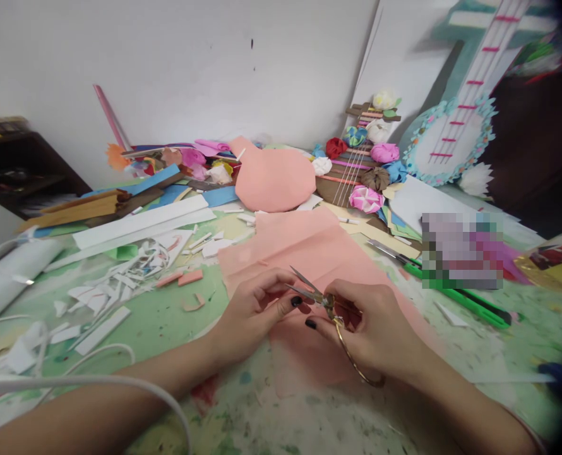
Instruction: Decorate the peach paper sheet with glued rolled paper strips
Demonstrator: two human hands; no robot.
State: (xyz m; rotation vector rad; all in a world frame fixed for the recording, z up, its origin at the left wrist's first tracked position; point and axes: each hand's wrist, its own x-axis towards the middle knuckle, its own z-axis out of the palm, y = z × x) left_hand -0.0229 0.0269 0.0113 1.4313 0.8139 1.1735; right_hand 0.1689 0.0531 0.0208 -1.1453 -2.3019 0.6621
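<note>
My right hand (376, 328) is closed round the handles of small gold scissors (323, 300), whose blades are parted and point up-left. My left hand (255, 309) sits just left of the blades, its fingers pinched together on a small piece I cannot make out. Both hands rest over a sheet of pink crepe paper (309, 253) spread on the paint-stained green table (167, 316).
A rounded pink paper shape (271, 180) lies behind the sheet. Paper flowers on a brown cardboard guitar (357, 170) stand at the back right, next to a larger teal guitar (456, 126). White paper scraps (120, 278) litter the left. Green-handled scissors (451, 291) lie at right. A white cable (96, 382) crosses my left arm.
</note>
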